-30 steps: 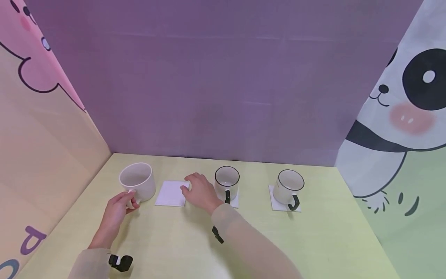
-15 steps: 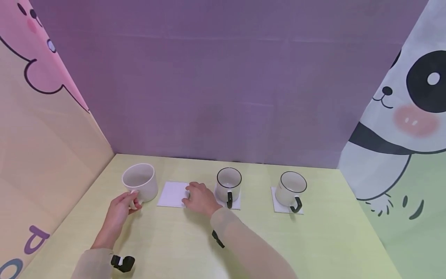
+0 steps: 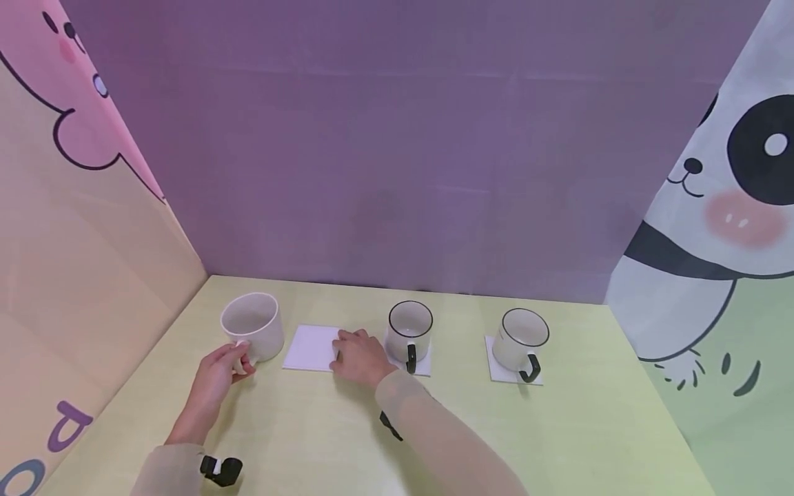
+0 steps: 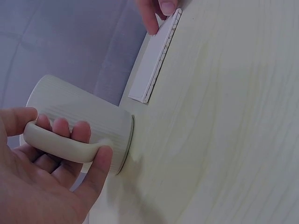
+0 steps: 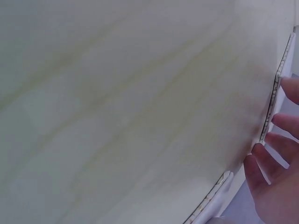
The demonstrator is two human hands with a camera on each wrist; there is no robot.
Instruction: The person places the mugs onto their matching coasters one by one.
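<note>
On the left of the table stands a plain white mug (image 3: 263, 337), upright. My left hand (image 3: 214, 382) holds it by its handle (image 4: 60, 144), fingers through the loop and thumb on top. To the mug's right, a thin white square coaster (image 3: 309, 348) lies flat with nothing on it. My right hand (image 3: 361, 358) is at this coaster's right side, fingers bent softly with the tips touching its edge. In the right wrist view those fingertips (image 5: 275, 120) line up along the coaster's layered edge.
Two white mugs with black rims and black handles, a middle mug (image 3: 406, 339) and a right mug (image 3: 515, 350), stand on white coasters. The middle one is close by my right hand. A purple backdrop (image 3: 384, 172) rises behind the table (image 3: 298, 427), with printed panels at both sides.
My right hand has shifted slightly nearer, its fingers bending down onto the bare coaster's right edge. My left hand keeps its hold on the mug's handle. The head view has turned slightly left.
</note>
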